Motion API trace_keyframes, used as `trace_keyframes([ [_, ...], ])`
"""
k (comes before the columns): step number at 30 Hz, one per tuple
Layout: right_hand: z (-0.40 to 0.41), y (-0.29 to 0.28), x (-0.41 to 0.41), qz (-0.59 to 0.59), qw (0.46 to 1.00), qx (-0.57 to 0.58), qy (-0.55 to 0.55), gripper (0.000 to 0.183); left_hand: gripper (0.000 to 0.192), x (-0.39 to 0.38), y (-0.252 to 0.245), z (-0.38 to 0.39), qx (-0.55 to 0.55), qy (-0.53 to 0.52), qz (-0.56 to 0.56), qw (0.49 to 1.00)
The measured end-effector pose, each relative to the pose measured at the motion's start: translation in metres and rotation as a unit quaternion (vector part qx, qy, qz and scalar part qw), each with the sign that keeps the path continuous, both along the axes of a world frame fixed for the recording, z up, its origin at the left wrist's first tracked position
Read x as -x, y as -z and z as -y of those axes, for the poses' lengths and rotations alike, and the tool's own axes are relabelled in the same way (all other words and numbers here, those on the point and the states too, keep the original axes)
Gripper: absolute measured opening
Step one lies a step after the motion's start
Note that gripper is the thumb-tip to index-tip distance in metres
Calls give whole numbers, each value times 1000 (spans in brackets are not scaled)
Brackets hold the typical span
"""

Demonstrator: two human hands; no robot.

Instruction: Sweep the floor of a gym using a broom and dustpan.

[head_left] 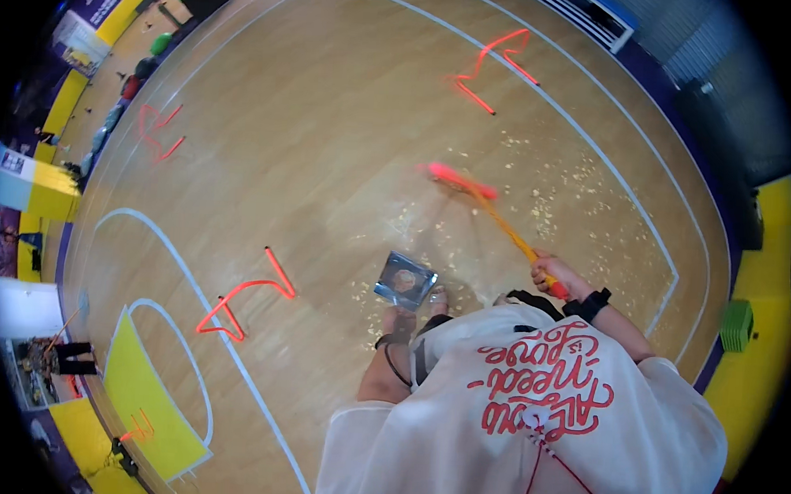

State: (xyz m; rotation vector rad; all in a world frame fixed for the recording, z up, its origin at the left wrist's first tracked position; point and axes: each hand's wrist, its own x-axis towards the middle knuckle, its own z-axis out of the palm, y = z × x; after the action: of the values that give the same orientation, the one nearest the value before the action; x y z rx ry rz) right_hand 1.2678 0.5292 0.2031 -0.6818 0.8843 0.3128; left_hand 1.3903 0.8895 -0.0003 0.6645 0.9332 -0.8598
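Note:
My right hand [556, 277] grips the end of a short orange-handled broom [512, 231]. Its pink bristle head [461, 182] is motion-blurred, low over the wooden court floor [307, 150]. Lower down, my left hand [400, 320] is at the near edge of a shiny square dustpan [406, 280], seemingly holding it; the fingers are partly hidden. A pale patch shows in the pan's middle, and I cannot tell whether it is debris or a reflection. Pale crumbs [541, 210] lie scattered around the broom head and to its right, with some beside the dustpan.
Red bent-tube hurdles stand on the court: one at left [255, 287], one far ahead [489, 66], one farther left [155, 130]. A person [66, 358] with a long pole is at the far left. Green stacked crates [736, 326] sit by the yellow wall padding [754, 368] at right.

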Motion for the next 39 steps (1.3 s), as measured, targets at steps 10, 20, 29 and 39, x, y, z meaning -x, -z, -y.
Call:
trace_keyframes([
  [10, 0, 24, -19, 40, 967, -234, 93, 5, 19, 12, 26, -28, -150, 39, 178, 972],
  [20, 13, 29, 3, 62, 984, -166, -2, 5, 12, -17, 70, -19, -239, 125, 29, 963],
  [29, 26, 11, -40, 5, 902, -431, 7, 16, 17, -38, 31, 3, -194, 6, 115, 974],
  [39, 17, 17, -54, 245, 965, -96, 5, 20, 16, -86, -14, -42, 104, -250, -89, 958],
])
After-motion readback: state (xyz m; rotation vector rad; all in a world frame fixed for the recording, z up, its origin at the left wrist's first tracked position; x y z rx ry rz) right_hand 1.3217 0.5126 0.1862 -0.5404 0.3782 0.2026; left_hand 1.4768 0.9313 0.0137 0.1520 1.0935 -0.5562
